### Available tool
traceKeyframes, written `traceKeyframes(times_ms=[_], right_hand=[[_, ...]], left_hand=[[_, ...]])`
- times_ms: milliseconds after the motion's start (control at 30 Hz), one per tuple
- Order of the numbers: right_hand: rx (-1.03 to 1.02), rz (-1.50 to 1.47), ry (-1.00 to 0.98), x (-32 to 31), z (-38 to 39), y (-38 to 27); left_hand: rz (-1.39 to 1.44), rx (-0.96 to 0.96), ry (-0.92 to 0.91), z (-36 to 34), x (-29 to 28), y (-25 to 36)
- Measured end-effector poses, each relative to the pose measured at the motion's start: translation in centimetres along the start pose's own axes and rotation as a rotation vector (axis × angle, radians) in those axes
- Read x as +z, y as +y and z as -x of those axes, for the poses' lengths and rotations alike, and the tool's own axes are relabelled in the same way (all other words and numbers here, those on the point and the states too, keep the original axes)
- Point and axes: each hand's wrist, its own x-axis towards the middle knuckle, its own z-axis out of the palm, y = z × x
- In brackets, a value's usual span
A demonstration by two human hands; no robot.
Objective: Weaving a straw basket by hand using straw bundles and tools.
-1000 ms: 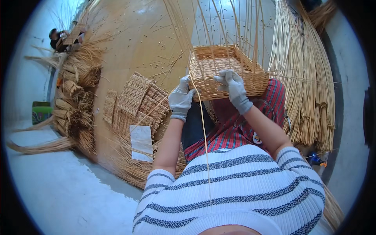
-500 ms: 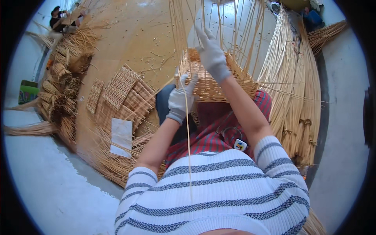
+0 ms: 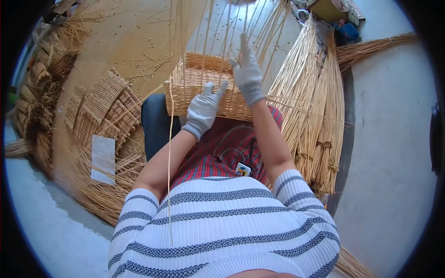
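Observation:
A rectangular woven basket (image 3: 178, 95) rests on my lap, with many long upright stakes (image 3: 211, 23) rising from its sides. My gloved left hand (image 3: 202, 111) grips its front wall near the middle, two fingertips raised toward the rim. At the basket's right, my gloved right hand (image 3: 247, 74) is lifted among the stakes, index finger stretched upward and thumb apart. A loose pale strand (image 3: 170, 139) hangs from the front left corner across my shirt, left of my left hand.
Woven panels (image 3: 104, 99) and a white sheet (image 3: 103, 157) lie on the floor (image 3: 125, 32) at my left, beside scattered cane and dark bundles (image 3: 41, 92). Long pale reed bundles (image 3: 320, 116) lie at my right. A blue container (image 3: 347, 32) stands at the back right.
My right hand has risen from the front rim up among the stakes. My left hand has moved from the left corner toward the middle of the front wall. The view has swung rightward.

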Motion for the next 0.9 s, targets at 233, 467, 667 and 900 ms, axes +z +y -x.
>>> traceKeyframes(times_ms=[233,467,667,900], right_hand=[[0.753,-0.548,0.117,-9.4,11.9,6.2],[0.548,-0.326,0.272,-8.5,12.2,7.3],[0.097,0.510,0.223,-8.4,10.9,6.4],[0.175,0.422,0.066,-8.1,13.3,2.9]], left_hand=[[-0.129,0.201,0.367,-0.8,2.0,-0.4],[0.766,0.086,-0.006,-6.3,2.9,7.2],[1.033,-0.186,-0.245,-6.2,5.0,7.4],[0.571,0.074,0.045,-6.3,7.4,5.5]])
